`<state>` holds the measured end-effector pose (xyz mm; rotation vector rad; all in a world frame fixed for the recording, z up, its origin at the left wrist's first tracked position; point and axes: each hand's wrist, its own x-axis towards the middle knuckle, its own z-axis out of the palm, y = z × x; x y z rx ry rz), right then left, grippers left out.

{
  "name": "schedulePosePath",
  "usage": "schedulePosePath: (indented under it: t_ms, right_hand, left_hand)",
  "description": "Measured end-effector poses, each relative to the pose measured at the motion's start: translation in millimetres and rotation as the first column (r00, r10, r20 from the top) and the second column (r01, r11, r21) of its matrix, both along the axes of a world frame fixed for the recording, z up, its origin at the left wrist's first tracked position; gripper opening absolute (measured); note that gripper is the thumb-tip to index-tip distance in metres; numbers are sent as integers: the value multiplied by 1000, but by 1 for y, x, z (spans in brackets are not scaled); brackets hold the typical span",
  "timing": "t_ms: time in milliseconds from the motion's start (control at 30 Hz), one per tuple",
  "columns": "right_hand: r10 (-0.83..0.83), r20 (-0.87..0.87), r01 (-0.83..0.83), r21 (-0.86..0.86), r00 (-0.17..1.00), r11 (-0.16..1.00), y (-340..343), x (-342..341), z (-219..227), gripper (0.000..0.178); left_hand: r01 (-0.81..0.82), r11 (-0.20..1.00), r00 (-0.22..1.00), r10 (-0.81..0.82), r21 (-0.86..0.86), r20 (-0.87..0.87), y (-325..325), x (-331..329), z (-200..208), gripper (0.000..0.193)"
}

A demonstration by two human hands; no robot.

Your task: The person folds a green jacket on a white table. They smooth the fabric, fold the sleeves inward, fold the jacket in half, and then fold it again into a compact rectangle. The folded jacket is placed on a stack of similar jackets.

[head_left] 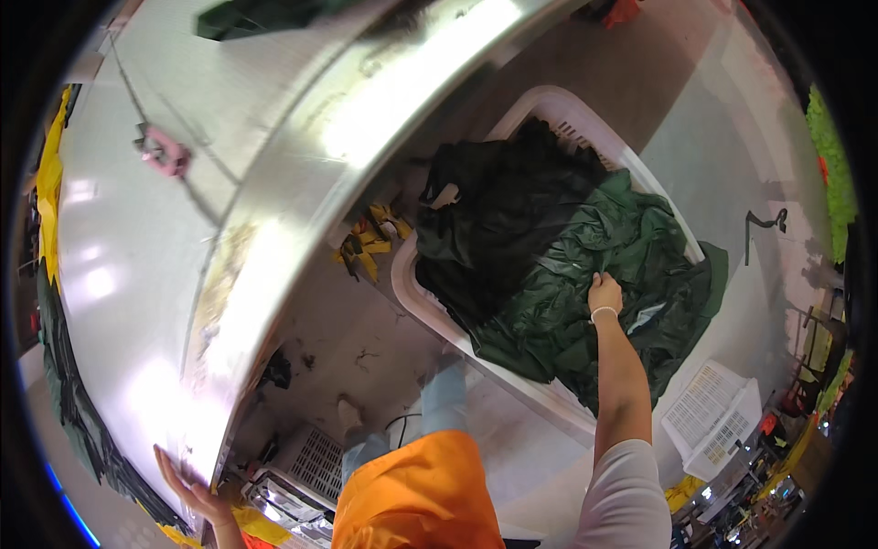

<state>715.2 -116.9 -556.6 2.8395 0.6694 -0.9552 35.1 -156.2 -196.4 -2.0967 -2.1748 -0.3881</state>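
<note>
A large white plastic basket (631, 165) on the floor is heaped with dark green garments (549, 265). Reaching into the heap, my right hand (605, 295) is closed on a fold of the green cloth; a pale band circles the wrist. Over on the left, my left hand (194, 494) rests with its fingers stretched out at the near edge of the shiny table (283, 265), and it holds nothing. On the tabletop lies a pair of small pink-handled thread snips (165, 151) on a cord.
Another dark green piece (265, 16) lies at the table's far end. A smaller white basket (715, 416) stands at the right. Yellow strips (375, 240) lie on the floor under the table. A black strip (761, 229) lies on the floor beyond the big basket.
</note>
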Motion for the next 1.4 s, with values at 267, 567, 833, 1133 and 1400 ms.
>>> schedulePosePath:
  t_ms: [267,567,833,1133,1400]
  right_hand:
    - [-313,-127,338,385,941,859,51,58,-36,80]
    - [-90,-102,130,523,991,842,80,-15,-12,48]
    - [581,378,-616,733,721,287,-10,-169,298,29]
    - [801,567,-290,812,189,-507,-114,-319,550,16]
    - [938,276,159,956,-209,-246,-174,-533,656,32]
  left_hand:
    - [-41,999,999,41,-25,0,4,3,4,74]
    - [-45,999,999,45,26,0,6,10,1,71]
    - [-21,1000,1000,21,0,19,4,10,17,59]
    - [467,883,619,-365,47,695,23,114,127,85]
    - [255,963,285,-159,85,945,-63,59,171,81]
